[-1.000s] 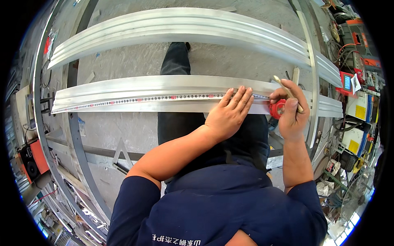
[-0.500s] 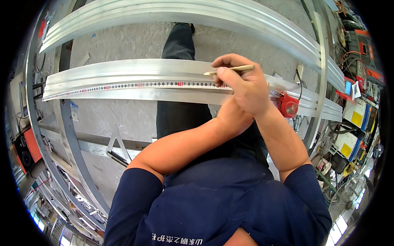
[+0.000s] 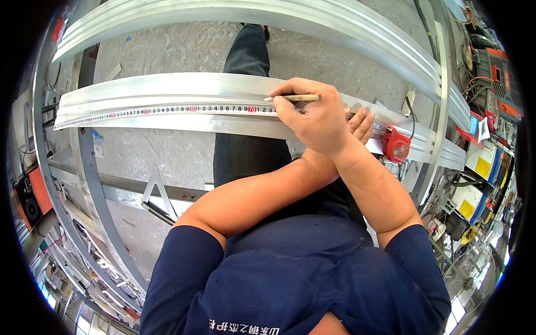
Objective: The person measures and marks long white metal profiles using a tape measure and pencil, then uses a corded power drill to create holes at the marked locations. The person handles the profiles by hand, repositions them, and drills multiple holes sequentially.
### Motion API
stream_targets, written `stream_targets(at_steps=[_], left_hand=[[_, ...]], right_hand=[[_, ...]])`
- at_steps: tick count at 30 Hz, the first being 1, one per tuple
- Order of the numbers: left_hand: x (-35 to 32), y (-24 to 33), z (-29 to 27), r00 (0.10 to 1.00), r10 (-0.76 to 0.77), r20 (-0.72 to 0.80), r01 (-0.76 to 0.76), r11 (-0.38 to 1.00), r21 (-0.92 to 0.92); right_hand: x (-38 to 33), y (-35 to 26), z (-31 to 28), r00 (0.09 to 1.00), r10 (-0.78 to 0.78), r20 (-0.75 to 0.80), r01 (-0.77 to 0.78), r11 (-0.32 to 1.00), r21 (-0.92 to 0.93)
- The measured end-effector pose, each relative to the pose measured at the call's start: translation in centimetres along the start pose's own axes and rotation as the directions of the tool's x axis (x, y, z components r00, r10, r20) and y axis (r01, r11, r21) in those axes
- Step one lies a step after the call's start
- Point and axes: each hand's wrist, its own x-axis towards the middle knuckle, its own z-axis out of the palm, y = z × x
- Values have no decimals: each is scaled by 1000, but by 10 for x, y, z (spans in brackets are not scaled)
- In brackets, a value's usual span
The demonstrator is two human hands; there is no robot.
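Note:
My forearms cross, right over left. My right hand [image 3: 314, 114] is closed around a wooden pencil [image 3: 310, 97], its tip pointing left just above the tape's scale on the metal profile. Partly covered by that wrist, my left hand [image 3: 363, 124] lies on the profile with fingers stretched out; its palm and thumb are hidden. A tape measure's blade [image 3: 167, 109] runs out leftward along the silvery grooved profile [image 3: 162, 89]. Its red case [image 3: 396, 145] sits at the profile's near edge, right of my left fingers.
Another long grooved profile [image 3: 223, 12] spans the far side. Grey steel frame bars [image 3: 92, 167] cross beneath at left, and a bar [image 3: 441, 100] stands at right. A triangular metal piece [image 3: 159, 190] is at lower left. Tools and red-and-grey machines [image 3: 497, 72] crowd the right side.
My right hand, with the pencil, has shifted left along the tape to lower scale marks. The fingers of my left hand, hidden before, now show beside the right wrist.

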Motion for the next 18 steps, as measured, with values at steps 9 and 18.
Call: stream_targets(at_steps=[9,18], left_hand=[[-1,0,7,998,-17,-55,14,998,-55],[-2,0,4,999,-17,-44,13,996,-83]], right_hand=[[3,1,1,999,-42,34,45,994,-99],[3,2,1,996,-75,55,81,989,-125]])
